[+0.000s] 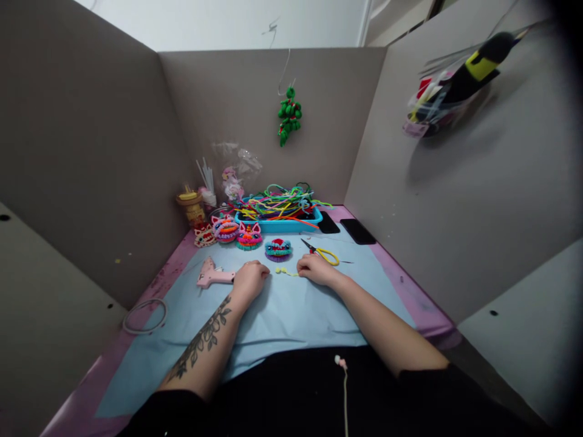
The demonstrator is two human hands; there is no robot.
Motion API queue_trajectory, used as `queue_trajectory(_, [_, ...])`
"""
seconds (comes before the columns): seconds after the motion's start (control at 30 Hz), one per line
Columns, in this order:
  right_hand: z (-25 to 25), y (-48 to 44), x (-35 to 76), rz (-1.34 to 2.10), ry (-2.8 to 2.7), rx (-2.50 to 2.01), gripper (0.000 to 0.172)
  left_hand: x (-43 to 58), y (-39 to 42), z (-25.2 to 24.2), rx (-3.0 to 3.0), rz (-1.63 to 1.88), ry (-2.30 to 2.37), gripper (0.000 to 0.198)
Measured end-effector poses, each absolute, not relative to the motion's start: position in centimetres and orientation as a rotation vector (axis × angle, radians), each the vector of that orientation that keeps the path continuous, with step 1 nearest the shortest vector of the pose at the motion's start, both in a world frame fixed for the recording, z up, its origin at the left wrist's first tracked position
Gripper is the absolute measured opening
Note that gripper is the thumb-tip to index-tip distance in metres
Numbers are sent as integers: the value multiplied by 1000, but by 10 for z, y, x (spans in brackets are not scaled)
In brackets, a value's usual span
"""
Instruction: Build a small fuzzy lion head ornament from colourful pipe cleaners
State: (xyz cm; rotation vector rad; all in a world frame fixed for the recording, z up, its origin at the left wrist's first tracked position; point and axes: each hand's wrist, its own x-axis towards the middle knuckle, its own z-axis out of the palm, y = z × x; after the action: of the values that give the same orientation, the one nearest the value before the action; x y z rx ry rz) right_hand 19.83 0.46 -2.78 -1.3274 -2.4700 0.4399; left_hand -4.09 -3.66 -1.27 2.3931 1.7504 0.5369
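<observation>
My right hand point(315, 268) is closed, its fingertips pinching one end of a short pale yellow pipe cleaner point(281, 271) with curled loops at its left end. My left hand point(251, 279) rests on the blue cloth with fingers curled together; what they hold, if anything, is hidden. Just left of it lies a pink glue gun point(214, 276). Beyond the yellow piece sits a small teal, red and purple animal-head figure point(278, 249). Yellow-handled scissors point(324, 253) lie behind my right hand.
Several similar colourful heads point(248, 236) stand at the left. Behind them a blue tray point(273, 227) is heaped with pipe cleaners point(277, 203). Dark phones point(357, 231) lie back right. Partition walls point(273, 121) enclose the table; a coiled white cable point(144, 315) lies left.
</observation>
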Motion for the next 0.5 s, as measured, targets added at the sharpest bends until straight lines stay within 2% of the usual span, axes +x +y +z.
queue_trajectory(0.23, [-27, -1, 199, 425, -2443, -1271, 7, -41, -35, -14, 2370, 685, 1732, 22])
queue_trajectory(0.5, [-15, -27, 196, 192, -2394, -1025, 18, -29, -41, -12, 2443, 1012, 1232, 32])
